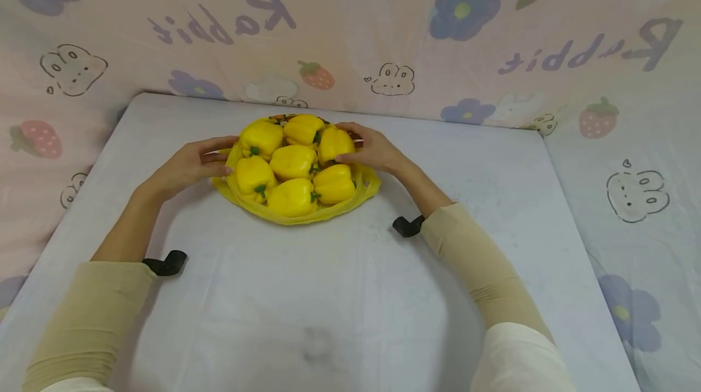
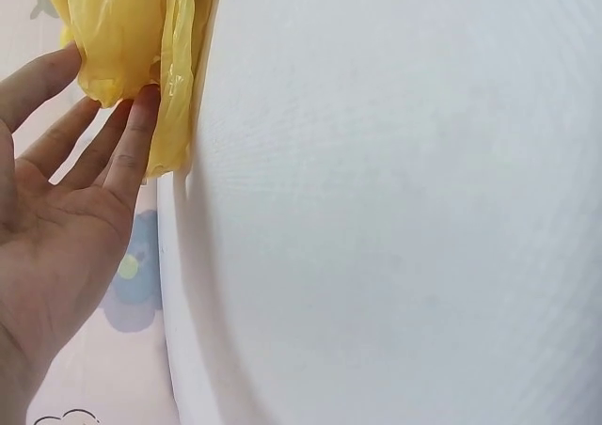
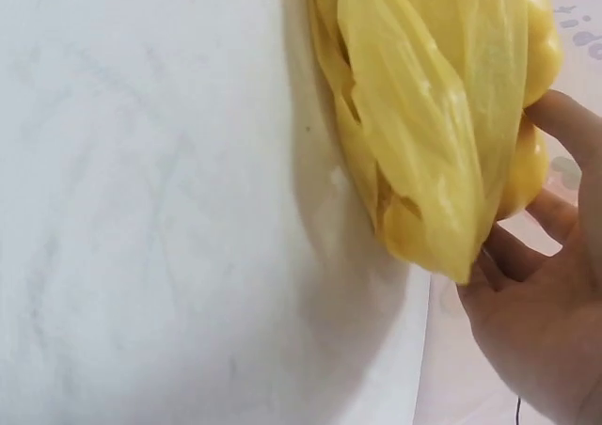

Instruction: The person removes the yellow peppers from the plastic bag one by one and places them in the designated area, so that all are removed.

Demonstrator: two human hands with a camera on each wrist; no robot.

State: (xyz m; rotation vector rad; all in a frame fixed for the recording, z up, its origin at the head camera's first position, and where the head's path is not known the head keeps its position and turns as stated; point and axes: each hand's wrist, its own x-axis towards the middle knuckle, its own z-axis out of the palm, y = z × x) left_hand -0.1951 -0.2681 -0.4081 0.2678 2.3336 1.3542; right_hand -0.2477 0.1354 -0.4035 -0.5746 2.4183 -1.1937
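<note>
Several yellow bell peppers sit bunched together in a yellow plastic bag with its rim turned down. My left hand is at the bag's left side. In the left wrist view, its extended fingers and thumb touch the bag's outer wall. At the opposite side, my right hand spans the rightmost bell pepper, thumb on the near side and fingers on the far side. The right wrist view shows the bag's loose plastic hanging beside that hand; some fingertips are hidden.
The bag stands on a white-covered table, toward its back edge. A curtain printed with rabbits, flowers and strawberries hangs behind and at the sides. Black wrist mounts stick out from both forearms above the table.
</note>
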